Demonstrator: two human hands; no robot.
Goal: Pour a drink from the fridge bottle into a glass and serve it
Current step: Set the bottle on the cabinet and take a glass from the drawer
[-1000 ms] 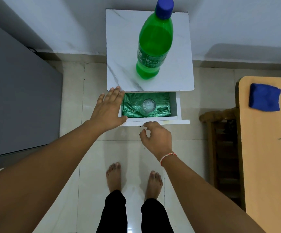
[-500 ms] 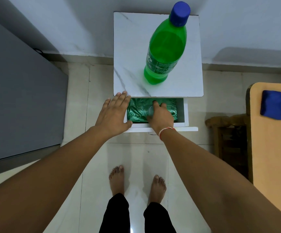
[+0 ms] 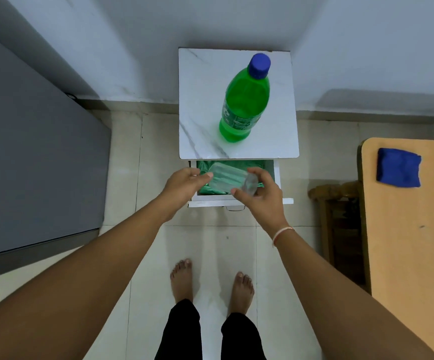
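A green bottle (image 3: 245, 100) with a blue cap stands upright on the white marble-look top of a small cabinet (image 3: 202, 100). Its drawer (image 3: 275, 178) is pulled open and lined with green plastic. A clear glass (image 3: 227, 179) lies on its side in the air over the drawer. My right hand (image 3: 262, 196) grips its base end. My left hand (image 3: 184, 185) touches its rim end with the fingertips.
A grey fridge (image 3: 34, 165) fills the left side. At the right stands a wooden table (image 3: 418, 242) with a folded blue cloth (image 3: 397, 167) on it, and a wooden chair (image 3: 335, 203) beside it. My bare feet stand on the tiled floor.
My right hand reached into the drawer, took the glass and lifted it out sideways. My left hand left the drawer's edge and came to the glass's rim.
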